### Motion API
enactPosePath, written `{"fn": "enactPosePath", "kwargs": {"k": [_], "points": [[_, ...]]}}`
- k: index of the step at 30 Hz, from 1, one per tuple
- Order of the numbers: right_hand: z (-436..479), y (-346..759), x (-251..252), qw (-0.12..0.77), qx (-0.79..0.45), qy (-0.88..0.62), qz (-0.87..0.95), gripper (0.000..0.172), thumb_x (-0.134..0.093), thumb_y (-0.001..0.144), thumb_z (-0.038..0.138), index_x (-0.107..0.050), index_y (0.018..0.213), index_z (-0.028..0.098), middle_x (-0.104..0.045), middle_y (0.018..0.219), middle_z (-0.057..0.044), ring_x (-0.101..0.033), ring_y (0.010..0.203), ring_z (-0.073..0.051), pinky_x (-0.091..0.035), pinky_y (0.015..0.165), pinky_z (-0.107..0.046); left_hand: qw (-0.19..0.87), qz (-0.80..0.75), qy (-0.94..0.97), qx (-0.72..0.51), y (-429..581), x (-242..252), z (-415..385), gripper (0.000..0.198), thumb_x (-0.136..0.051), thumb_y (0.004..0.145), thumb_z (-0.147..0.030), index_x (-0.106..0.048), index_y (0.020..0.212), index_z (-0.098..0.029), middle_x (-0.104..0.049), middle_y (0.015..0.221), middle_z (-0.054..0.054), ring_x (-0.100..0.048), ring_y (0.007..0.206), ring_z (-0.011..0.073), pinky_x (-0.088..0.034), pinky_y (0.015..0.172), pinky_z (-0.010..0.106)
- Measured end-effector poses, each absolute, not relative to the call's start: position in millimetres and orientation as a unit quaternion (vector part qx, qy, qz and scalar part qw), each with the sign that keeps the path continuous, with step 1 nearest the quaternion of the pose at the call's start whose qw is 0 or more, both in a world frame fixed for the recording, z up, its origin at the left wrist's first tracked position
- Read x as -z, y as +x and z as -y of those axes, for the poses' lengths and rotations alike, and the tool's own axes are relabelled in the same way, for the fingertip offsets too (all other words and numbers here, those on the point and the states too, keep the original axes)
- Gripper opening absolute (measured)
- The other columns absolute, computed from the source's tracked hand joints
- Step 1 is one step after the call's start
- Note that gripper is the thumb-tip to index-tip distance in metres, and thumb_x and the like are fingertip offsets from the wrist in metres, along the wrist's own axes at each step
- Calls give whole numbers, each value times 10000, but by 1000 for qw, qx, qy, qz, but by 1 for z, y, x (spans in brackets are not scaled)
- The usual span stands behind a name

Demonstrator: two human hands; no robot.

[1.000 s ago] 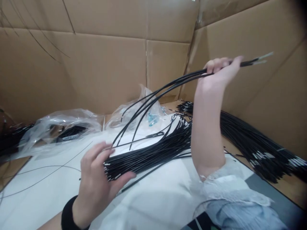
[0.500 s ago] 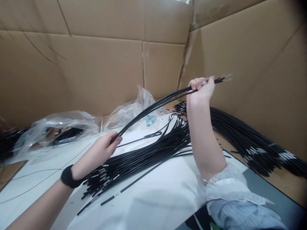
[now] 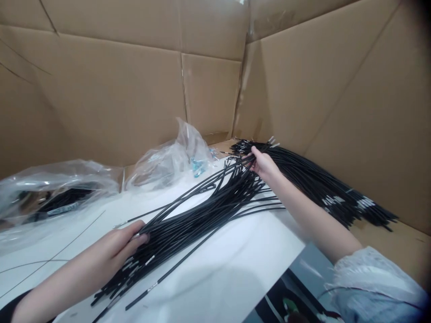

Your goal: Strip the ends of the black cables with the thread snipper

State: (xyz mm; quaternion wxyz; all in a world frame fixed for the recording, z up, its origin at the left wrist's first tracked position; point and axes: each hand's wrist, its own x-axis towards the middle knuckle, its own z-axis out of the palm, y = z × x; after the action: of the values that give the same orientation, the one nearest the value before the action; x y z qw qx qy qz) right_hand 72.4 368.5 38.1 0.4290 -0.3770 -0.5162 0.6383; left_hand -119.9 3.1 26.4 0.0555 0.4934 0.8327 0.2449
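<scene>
Several black cables (image 3: 188, 194) stretch between my two hands, just above a larger pile of the same cables (image 3: 198, 226) on a white surface. My left hand (image 3: 129, 240) is closed around their near end, over the pile's left side. Toward the far end, my right hand (image 3: 259, 163) grips them, with light-coloured tips sticking out beyond the fingers. The pile's ends carry white labels or sleeves. One cable (image 3: 183, 262) lies apart along the pile's front edge.
Cardboard walls (image 3: 128, 98) rise behind and to the right. Clear plastic bags (image 3: 168, 157) lie at the back and left. Another long cable bundle (image 3: 313, 179) rests along the right wall. Thin strands (image 3: 50, 260) lie on the white sheet (image 3: 215, 291) at left.
My right hand has come down from in front of the right wall to the far end of the pile. My left hand has moved lower and left, bringing the held cables down over the pile.
</scene>
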Motion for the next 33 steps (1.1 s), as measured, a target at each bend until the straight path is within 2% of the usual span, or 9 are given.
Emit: {"fn": "enactPosePath", "kwargs": {"k": [3,5,8,10,13,15,18,21,33], "points": [[-378,89,-31,271,-577,-395,662,612,-261,885,568,-572,674,85,-638,653,-124,-459,399,-85,-291,357,-198,105,-851,469,-214,-121,-27,-9,554,-377,748,-616,-640,1011,-207,-680,1022,63,-636,940,231,-487,860,295],[-377,101,-35,191,-464,-400,767,644,-280,858,608,-595,663,81,-643,683,-141,-490,439,-101,-333,407,-212,139,-851,459,-214,-122,-25,-11,549,-342,763,-616,-628,976,-199,-690,970,70,-647,894,229,-508,816,289],[-348,112,-45,197,-227,-386,872,569,-387,824,606,-616,713,97,-640,714,-126,-567,593,-164,-425,583,-272,149,-849,452,-228,-121,-13,-10,498,-375,764,-589,-611,983,-209,-676,1026,65,-633,950,218,-504,821,264],[-312,107,-49,263,-96,-309,909,566,-452,783,620,-605,935,97,-639,897,-150,-589,822,-244,-440,747,-357,132,-851,452,-231,-118,-6,-9,479,-389,766,-565,-601,1009,-211,-651,1092,70,-611,1006,221,-489,848,266],[-249,79,-47,241,-43,-19,969,886,-579,625,687,-443,1226,50,-503,1220,-215,-454,1151,-292,-342,970,-408,133,-837,485,-213,-104,-8,-13,447,-365,795,-529,-587,1000,-200,-652,1072,88,-620,966,233,-506,779,273],[-216,51,-42,212,-17,90,973,896,-552,655,681,-389,1260,41,-418,1307,-235,-352,1247,-309,-258,1029,-449,140,-824,513,-197,-93,-17,-18,408,-347,823,-490,-578,984,-195,-666,1009,89,-631,902,233,-499,741,284],[-188,14,-36,110,-39,195,974,598,-439,818,573,-466,1127,62,-592,1062,-180,-556,996,-245,-411,846,-362,173,-808,528,-196,-83,-34,-22,339,-324,868,-417,-574,970,-211,-660,984,59,-619,865,198,-462,780,281],[-181,-7,-32,16,-71,218,973,420,-319,913,468,-505,999,101,-634,799,-93,-593,700,-175,-392,590,-262,212,-812,499,-215,-86,-43,-13,323,-346,873,-431,-571,949,-211,-649,935,39,-598,813,176,-447,729,259],[-184,-18,-36,-25,-239,109,965,364,-333,913,429,-518,770,151,-586,709,-31,-471,591,-101,-281,539,-210,230,-839,312,-382,-93,-34,29,372,-418,837,-477,-585,880,-146,-621,839,48,-530,765,171,-414,706,263]]}}
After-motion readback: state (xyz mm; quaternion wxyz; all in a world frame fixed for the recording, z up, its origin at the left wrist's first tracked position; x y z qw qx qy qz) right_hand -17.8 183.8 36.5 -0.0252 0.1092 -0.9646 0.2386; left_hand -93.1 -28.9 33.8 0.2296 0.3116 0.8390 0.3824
